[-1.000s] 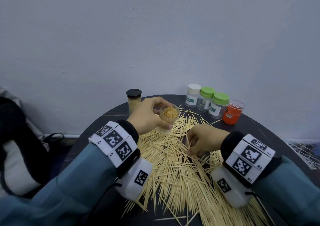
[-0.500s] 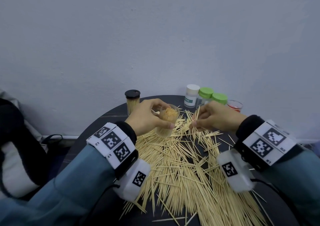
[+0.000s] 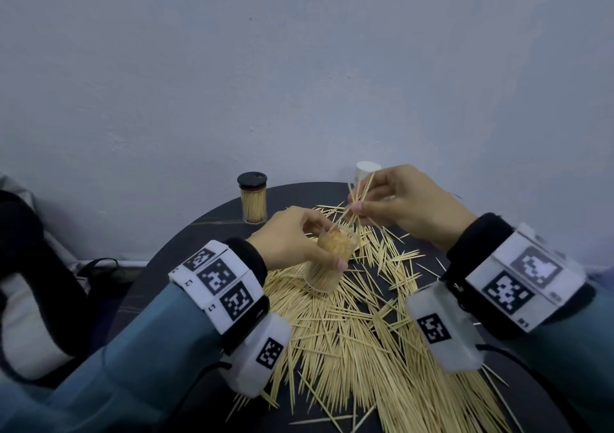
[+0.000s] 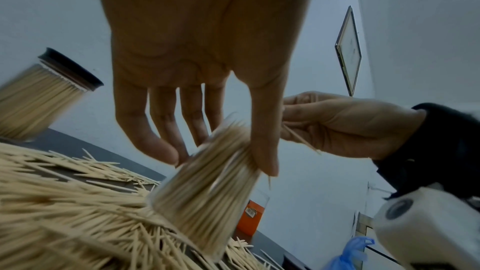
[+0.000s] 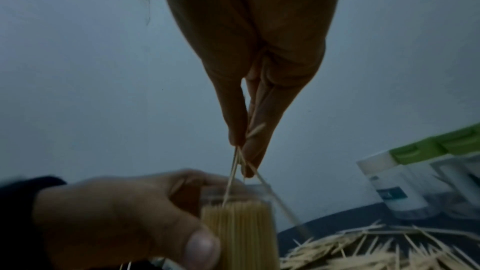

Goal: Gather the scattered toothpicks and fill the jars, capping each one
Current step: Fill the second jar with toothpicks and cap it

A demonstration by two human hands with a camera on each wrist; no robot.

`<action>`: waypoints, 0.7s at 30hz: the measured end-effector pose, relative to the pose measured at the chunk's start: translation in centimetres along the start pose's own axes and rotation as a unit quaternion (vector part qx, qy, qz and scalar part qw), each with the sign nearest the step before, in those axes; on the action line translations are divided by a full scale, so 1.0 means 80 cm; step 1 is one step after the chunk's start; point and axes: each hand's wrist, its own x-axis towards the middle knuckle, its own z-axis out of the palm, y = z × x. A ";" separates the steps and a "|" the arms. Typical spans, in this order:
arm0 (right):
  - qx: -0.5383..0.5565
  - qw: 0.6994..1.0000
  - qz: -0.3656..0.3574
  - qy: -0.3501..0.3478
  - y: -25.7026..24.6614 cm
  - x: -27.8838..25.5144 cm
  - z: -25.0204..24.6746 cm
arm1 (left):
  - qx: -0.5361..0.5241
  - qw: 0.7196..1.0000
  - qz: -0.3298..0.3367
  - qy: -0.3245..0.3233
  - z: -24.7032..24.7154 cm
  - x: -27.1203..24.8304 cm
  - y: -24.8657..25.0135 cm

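- Our left hand (image 3: 292,239) grips the open clear jar (image 3: 327,266) with thumb and fingers wrapped round its wall, tilted toward the right hand; jar looks nearly packed with toothpicks.
- Our right hand (image 3: 408,203) pinches a small bunch of toothpicks (image 3: 360,196) between thumb and fingertips, lower tips just above the jar mouth.
- Risk: the bunch is splayed, not parallel; stray tips may catch the rim or the packed ends and fall back on the table.
- Risk: with the jar tilted and this full, pushing in more could lever sticks out.
- Scattered toothpicks (image 3: 358,333) cover much of the dark round table (image 3: 212,233); much gathering remains.
- Behind: a filled jar with black cap (image 3: 253,198) at left; white-capped jar (image 5: 389,186) and green-capped jars (image 5: 441,145) at right, partly hidden behind the right hand in the head view.
- No loose cap for the held jar is visible.
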 end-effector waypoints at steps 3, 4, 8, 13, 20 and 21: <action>-0.059 0.998 0.007 -0.025 0.010 0.002 0.012 | -0.002 1.000 0.008 -0.003 0.001 0.001 0.000; -0.056 0.998 0.006 -0.029 0.011 0.002 0.015 | -0.003 1.000 0.007 -0.005 0.002 0.001 0.000; -0.057 0.998 -0.026 -0.030 0.013 0.000 0.019 | -0.012 1.000 0.008 -0.013 0.003 0.002 -0.002; -0.052 0.997 -0.045 -0.036 0.011 0.000 0.015 | -0.026 1.000 0.006 -0.004 0.003 0.002 -0.002; -0.056 0.997 -0.058 -0.015 0.010 0.002 0.009 | -0.065 0.998 0.000 -0.012 -0.001 0.002 -0.001; -0.064 0.996 -0.060 -0.011 0.009 0.002 0.009 | -0.071 0.997 -0.003 -0.011 -0.001 0.002 0.000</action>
